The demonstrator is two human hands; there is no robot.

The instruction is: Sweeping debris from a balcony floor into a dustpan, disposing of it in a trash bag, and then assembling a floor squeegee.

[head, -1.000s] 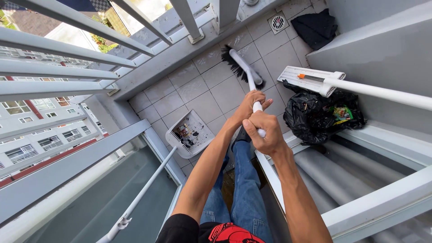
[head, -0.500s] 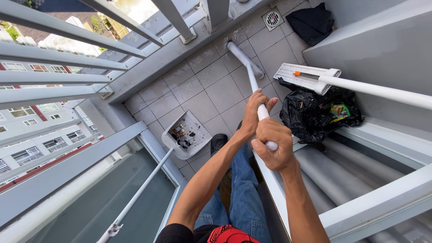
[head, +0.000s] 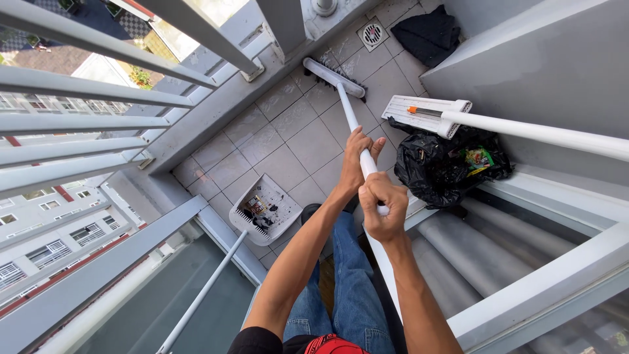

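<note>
Since the earlier frame, our broom head has slid further out toward the balcony's far wall, near the round floor drain (head: 372, 33). Our right hand's (head: 383, 206) fingers wrap tight around the top of the long white plastic broom handle (head: 350, 118); our left hand (head: 357, 157) clasps it just below. Its dark-bristled head (head: 333, 73) rests on the grey tiled floor (head: 288, 141). Behind sits a white dustpan (head: 265, 210) holding debris; beside us, a black rubbish bag (head: 439, 170). A careless backswing could, we judge, tip that dustpan and spill it
</note>
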